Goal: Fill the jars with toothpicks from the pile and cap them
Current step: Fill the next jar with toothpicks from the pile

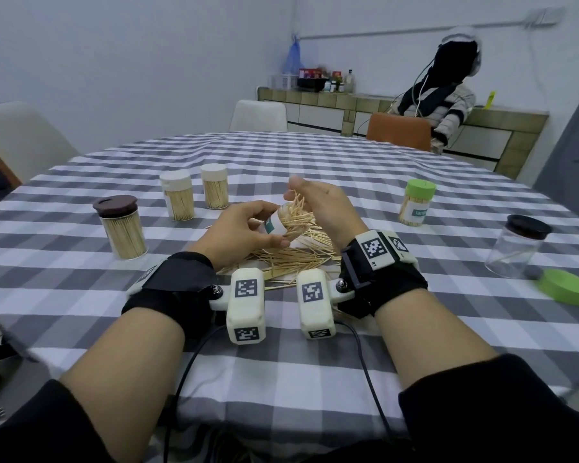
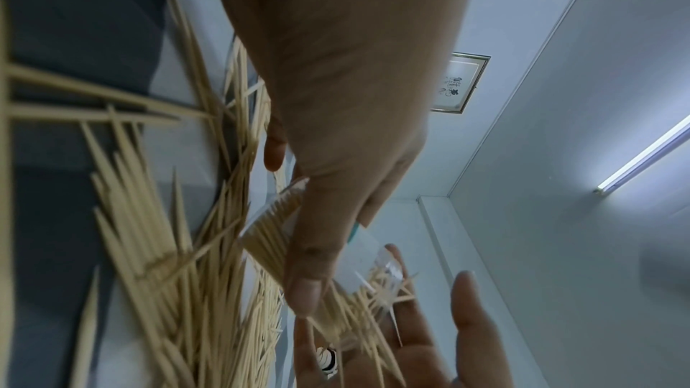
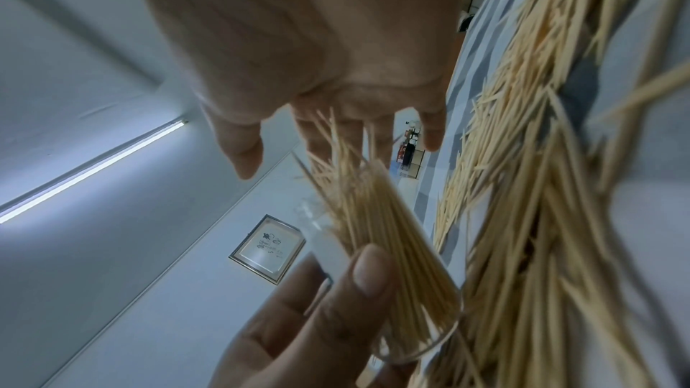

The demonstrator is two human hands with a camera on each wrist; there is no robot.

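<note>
A person is filling one jar, judged from the open mouth stuffed with sticks. Going left to right on the bench [image 1: 315,355]: three capped full jars at ten o'clock, one brown-lidded [image 1: 121,228] and two white-lidded [image 1: 178,197] [image 1: 214,186]. At centre, the left hand [image 1: 239,228] curls its fingers round a tilted jar [image 1: 278,223], while the right hand [image 1: 318,208] pinches toothpicks [image 1: 298,208] at its mouth. The pile [image 1: 291,257] lies just beneath. At two o'clock stands a green-capped full jar [image 1: 416,202]; at three o'clock an empty black-lidded jar [image 1: 515,250] and a loose green cap [image 1: 564,289]. Next, likely: seat the stray sticks straight, then cap.
</note>
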